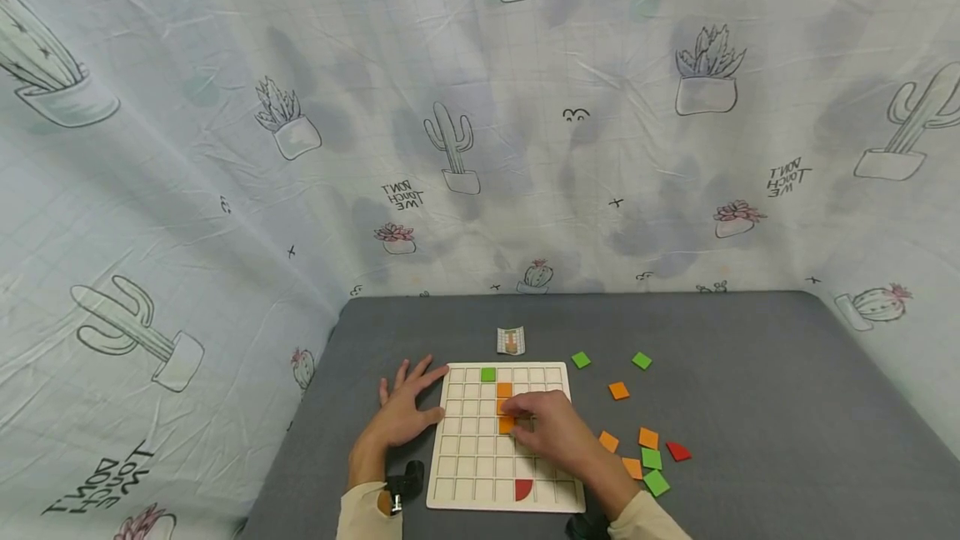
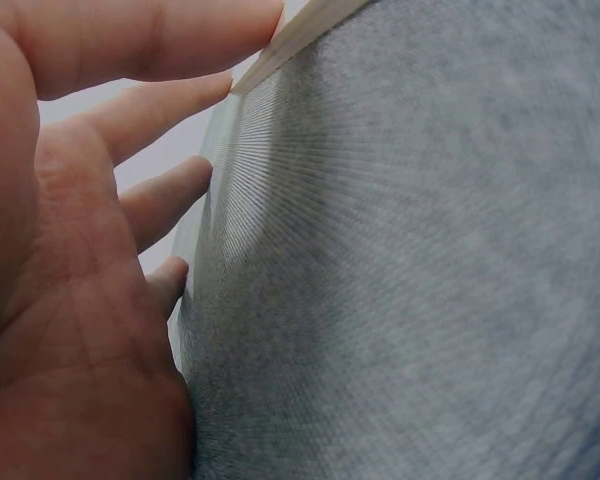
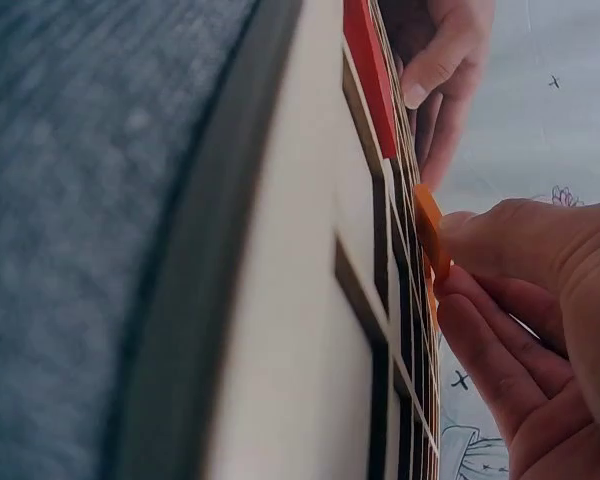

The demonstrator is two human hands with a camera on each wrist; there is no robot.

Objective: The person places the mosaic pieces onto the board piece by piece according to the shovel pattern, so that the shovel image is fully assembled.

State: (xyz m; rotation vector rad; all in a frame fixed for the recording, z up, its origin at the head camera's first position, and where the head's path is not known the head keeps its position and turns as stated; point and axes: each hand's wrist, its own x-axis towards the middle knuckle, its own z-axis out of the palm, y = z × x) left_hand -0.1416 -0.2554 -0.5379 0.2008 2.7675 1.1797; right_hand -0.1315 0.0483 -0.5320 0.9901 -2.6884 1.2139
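The right hand (image 1: pixel 551 427) has its grip pinched on a flat orange square tile (image 1: pixel 506 425), with the thumb on one side and fingers on the other. This tile is over the pale wooden board with square holes (image 1: pixel 465 467), just below two more flat orange square tiles (image 1: pixel 504 389) in a line. In the right wrist view it looks a bit tipped, and I cannot tell if it is all the way down in its hole.

The left hand (image 1: pixel 405 415) holds nothing. Its fingers are spread, and its thumb and a finger touch the board's left edge.

A flat green square tile (image 1: pixel 488 374) is near the top of the board, and a red quarter-circle piece (image 1: pixel 523 489) is near the bottom. A small paper picture card (image 1: pixel 511 340) lies on the grey table (image 1: pixel 735 390) past the board.

What could go wrong? If the thumb pushes just one side, the tile could get stuck crooked. The fingers are so close to the next orange tile that a bump could pop it up. If the left hand pushes too hard, the board could slide and the tile could miss its hole.
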